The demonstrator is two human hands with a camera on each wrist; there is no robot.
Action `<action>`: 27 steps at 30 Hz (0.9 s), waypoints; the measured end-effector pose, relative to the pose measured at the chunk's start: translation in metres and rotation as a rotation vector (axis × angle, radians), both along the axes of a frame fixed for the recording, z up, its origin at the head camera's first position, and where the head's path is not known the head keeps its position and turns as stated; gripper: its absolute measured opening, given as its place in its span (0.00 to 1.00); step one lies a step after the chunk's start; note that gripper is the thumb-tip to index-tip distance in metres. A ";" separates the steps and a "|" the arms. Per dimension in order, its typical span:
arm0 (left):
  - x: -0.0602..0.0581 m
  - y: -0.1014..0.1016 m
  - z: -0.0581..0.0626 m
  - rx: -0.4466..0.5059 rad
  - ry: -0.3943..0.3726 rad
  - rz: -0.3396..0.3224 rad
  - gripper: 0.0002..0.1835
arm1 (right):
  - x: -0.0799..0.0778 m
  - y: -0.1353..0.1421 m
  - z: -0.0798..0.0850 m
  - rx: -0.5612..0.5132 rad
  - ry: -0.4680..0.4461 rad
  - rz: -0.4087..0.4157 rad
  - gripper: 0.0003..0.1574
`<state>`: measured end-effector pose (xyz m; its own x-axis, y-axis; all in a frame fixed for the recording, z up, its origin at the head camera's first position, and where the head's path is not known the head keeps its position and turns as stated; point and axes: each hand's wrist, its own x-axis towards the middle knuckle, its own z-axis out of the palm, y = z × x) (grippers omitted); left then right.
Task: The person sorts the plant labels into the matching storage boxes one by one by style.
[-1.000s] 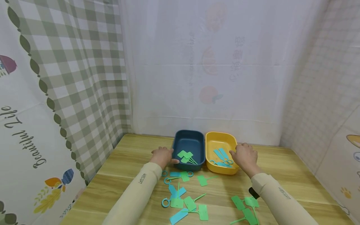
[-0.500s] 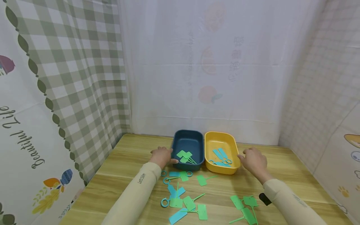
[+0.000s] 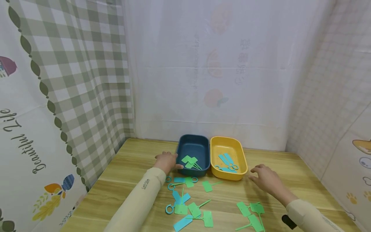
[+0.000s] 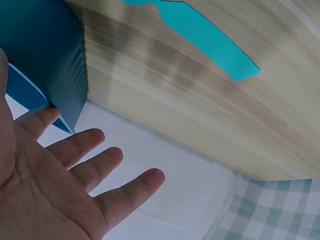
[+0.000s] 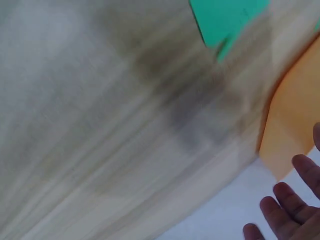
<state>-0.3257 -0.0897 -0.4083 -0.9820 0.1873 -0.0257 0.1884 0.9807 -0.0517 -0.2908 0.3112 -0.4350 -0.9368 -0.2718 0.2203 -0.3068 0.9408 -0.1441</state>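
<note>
My left hand is at the left side of a dark blue bin, with a fingertip at its rim. The left wrist view shows this hand's fingers loosely spread and fairly straight beside the bin's wall. Green flag-shaped tags lie inside that bin. To its right stands a yellow bin holding several blue tags with ring ends. My right hand hovers to the right of the yellow bin, fingers loosely bent and holding nothing; the right wrist view shows them apart from the yellow wall.
Green and blue tags lie scattered and overlapping on the wooden table in front of the bins. A single green tag sits near the yellow bin, and a few more green tags lie front right. Curtains enclose the table.
My right hand has left the yellow bin's rim and moved right and toward me. The left hand stays at the blue bin, and the tags lie as before.
</note>
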 end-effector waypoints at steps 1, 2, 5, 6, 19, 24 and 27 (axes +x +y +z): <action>0.000 0.000 0.000 0.000 0.000 0.000 0.38 | 0.005 -0.002 -0.003 0.016 -0.002 0.011 0.17; 0.001 0.000 0.000 -0.002 0.000 -0.002 0.38 | 0.009 -0.004 -0.006 0.032 -0.001 0.023 0.17; 0.002 0.000 0.001 -0.004 0.007 -0.006 0.38 | 0.026 -0.011 -0.015 0.068 0.016 0.045 0.16; 0.002 0.000 0.001 -0.006 0.009 -0.008 0.38 | 0.032 -0.013 -0.017 0.076 0.021 0.048 0.16; 0.001 0.000 -0.001 -0.022 0.025 -0.014 0.37 | 0.074 -0.005 -0.020 0.170 -0.054 -0.107 0.25; 0.002 0.000 0.000 -0.023 0.024 -0.011 0.38 | 0.079 -0.002 -0.022 0.215 -0.110 -0.122 0.33; 0.002 0.000 0.001 -0.016 0.011 -0.008 0.38 | 0.083 -0.003 -0.024 0.215 -0.131 -0.128 0.34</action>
<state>-0.3234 -0.0900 -0.4076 -0.9808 0.1944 -0.0178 0.1952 0.9783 -0.0692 -0.2076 0.3081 -0.4589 -0.9833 -0.1765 0.0453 -0.1752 0.9840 0.0323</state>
